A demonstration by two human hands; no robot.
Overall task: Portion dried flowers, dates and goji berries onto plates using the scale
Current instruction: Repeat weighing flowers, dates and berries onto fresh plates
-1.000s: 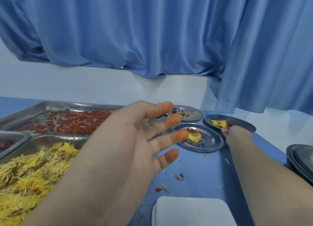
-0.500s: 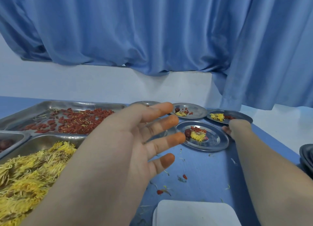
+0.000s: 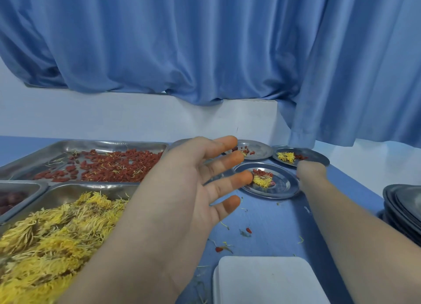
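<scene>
Grip: left hand (image 3: 193, 189) spread wide, holding nothing; right hand (image 3: 311, 170) hides its fingers, so I cannot tell.
Plate: near plate (image 3: 284, 186), with flowers and berries on it, sits between both hands.
Change: hands have hardly moved.
Meaning: this plate looks filled; probably the next plate comes soon.

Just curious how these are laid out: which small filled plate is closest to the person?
The near plate by the left hand's fingertips, holding a yellow flower clump and red berries. The back plate and the right-hand plate lie farther off.
</scene>
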